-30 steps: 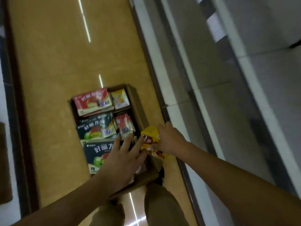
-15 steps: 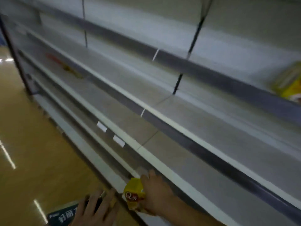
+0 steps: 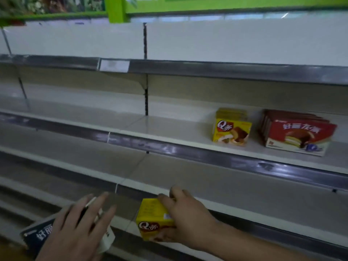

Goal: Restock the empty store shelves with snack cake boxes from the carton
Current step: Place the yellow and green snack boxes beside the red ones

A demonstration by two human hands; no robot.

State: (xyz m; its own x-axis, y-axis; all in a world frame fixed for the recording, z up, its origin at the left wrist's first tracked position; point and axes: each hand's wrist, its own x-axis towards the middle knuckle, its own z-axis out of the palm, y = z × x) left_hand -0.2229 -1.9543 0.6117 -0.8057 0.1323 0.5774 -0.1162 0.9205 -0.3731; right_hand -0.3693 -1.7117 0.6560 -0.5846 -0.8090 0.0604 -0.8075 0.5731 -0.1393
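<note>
Low in the view, a small yellow snack cake box (image 3: pixel 153 219) sits in the right hand (image 3: pixel 185 221), fingers wrapped over its top and far side, thumb side hidden. Box is tilted, its brown-and-red logo face turned toward the camera, a barcode showing on the upper panel. It is held in the air in front of the lip of a lower shelf (image 3: pixel 263 196), not resting on it.

Left hand (image 3: pixel 82 227): spread flat on a dark navy snack cake box (image 3: pixel 40 236) with white lettering, fingers splayed across its top; whether the underside is gripped cannot be told. That box is angled, near the bottom left of the view, with a white end panel poking out under the fingertips.

Middle shelf (image 3: pixel 169 132), toward its right end: a row of yellow boxes (image 3: pixel 231 129) of the same kind as the one in hand, standing upright, faces forward, set back from the front edge. Just beside them on the right, apart by a small gap, a row of red snack cake boxes (image 3: pixel 299 135), wider, also upright and facing out.

Top shelf (image 3: pixel 207 68) carries a blurred white price tag (image 3: pixel 114 65) on its front rail, left of centre. A green header band (image 3: pixel 226 3) runs along the top.
</note>
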